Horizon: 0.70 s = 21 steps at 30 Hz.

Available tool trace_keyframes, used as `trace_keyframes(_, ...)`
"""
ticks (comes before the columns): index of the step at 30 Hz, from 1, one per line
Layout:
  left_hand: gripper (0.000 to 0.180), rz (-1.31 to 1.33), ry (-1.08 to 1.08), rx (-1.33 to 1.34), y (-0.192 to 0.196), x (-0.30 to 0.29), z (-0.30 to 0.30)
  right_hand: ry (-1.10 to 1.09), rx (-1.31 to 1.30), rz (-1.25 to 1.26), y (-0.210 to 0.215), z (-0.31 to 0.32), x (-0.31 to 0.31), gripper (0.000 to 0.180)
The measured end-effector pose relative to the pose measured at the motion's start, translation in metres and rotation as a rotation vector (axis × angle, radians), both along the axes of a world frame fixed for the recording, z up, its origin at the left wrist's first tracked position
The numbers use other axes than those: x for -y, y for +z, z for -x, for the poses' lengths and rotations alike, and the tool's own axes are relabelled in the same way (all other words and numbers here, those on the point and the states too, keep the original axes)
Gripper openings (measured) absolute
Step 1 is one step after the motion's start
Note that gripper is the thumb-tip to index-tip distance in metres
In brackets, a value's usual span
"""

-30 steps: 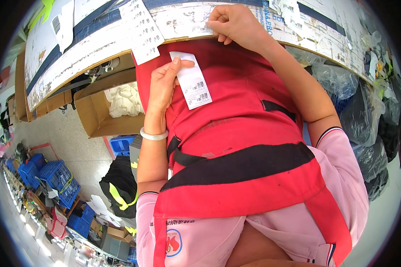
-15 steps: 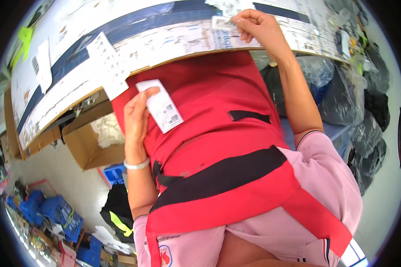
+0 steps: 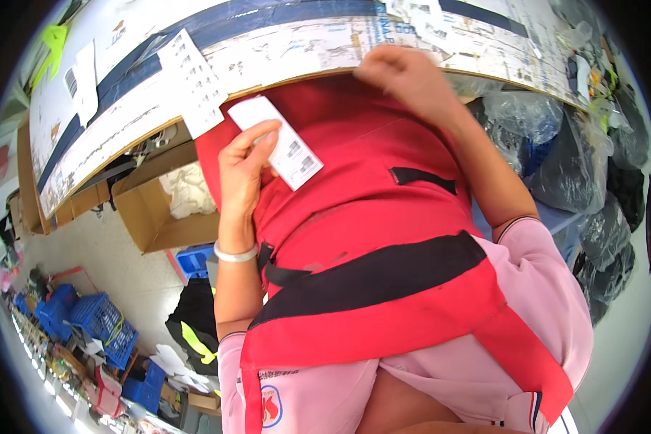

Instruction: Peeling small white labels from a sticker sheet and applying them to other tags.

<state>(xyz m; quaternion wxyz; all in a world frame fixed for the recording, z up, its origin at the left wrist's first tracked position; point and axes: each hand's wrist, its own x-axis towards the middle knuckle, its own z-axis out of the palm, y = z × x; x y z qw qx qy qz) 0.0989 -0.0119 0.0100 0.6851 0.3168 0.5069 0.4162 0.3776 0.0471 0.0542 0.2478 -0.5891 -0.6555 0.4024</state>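
My left hand [image 3: 249, 163] pinches a white paper label [image 3: 286, 148] printed with dark codes, in front of my red apron. Thumb and forefinger close over its left side. My right hand [image 3: 401, 79] is at the front edge of the table, with its fingers curled. Motion smears them, and nothing can be made out between them. Beyond it, small white labels [image 3: 425, 16] lie in a pile on the table. A long strip of labels [image 3: 193, 79] hangs over the table's front edge, up and left of my left hand.
The table [image 3: 296, 61] is covered in worn white and blue sheeting. Another white slip [image 3: 85, 83] lies at its left. Below stands an open cardboard box [image 3: 141, 213] with pale stuff inside. Bagged dark goods [image 3: 568, 166] are heaped at the right; blue crates [image 3: 105, 322] stand on the floor.
My right hand has come back from the label pile toward the table's front edge and my body. My left hand, still holding its label, has shifted slightly up and right in view.
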Motion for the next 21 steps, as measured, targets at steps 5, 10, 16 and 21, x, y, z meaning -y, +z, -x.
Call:
trace_keyframes(5,0.021,0.012,0.096,0.111,0.001,-0.005,-0.008,0.389,-0.300,0.570,-0.008,0.064,0.021,0.021)
trace_keyframes(10,0.026,-0.006,-0.045,0.110,-0.005,0.002,0.011,0.171,-0.493,0.615,-0.023,0.075,0.022,0.019)
trace_keyframes(16,0.016,0.030,-0.102,0.012,-0.008,-0.002,0.013,0.214,-0.476,0.517,-0.028,0.081,0.024,0.017)
trace_keyframes(21,0.013,0.015,-0.179,-0.052,-0.009,-0.004,0.011,0.256,-0.321,0.167,-0.021,0.085,0.014,0.011)
